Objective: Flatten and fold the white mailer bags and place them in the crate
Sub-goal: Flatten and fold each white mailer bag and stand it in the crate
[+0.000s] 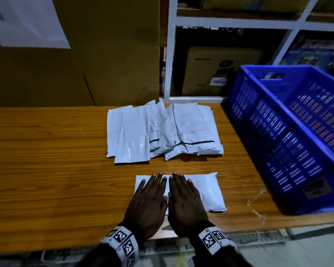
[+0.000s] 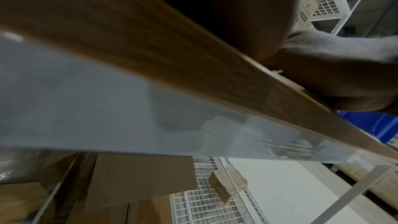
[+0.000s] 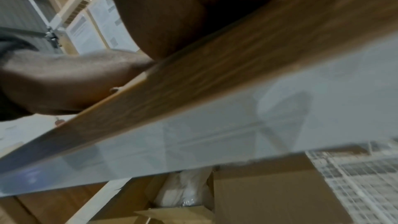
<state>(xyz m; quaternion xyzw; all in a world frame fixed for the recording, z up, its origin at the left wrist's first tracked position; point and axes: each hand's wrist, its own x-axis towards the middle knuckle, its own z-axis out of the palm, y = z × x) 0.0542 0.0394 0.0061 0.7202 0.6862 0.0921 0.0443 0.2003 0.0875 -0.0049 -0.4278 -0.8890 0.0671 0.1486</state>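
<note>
One white mailer bag (image 1: 210, 191) lies crosswise near the front of the wooden table (image 1: 46, 151). My left hand (image 1: 148, 199) and right hand (image 1: 185, 199) press on it side by side, palms down, fingers straight. The bag's right end bulges a little. Behind it sits a loose pile of white mailer bags (image 1: 162, 132) with dark seal strips. The blue crate (image 1: 289, 135) stands at the table's right end and looks empty. Both wrist views show only a palm heel (image 2: 247, 14) (image 3: 172, 14) on the table edge (image 2: 150, 48) (image 3: 258, 67).
A large cardboard box (image 1: 75, 54) stands behind the table on the left. White shelving (image 1: 170, 54) with boxes rises at the back right. Crumpled clear tape (image 1: 256, 201) lies by the crate's near corner. Cartons and wire mesh (image 2: 204, 202) sit below the table.
</note>
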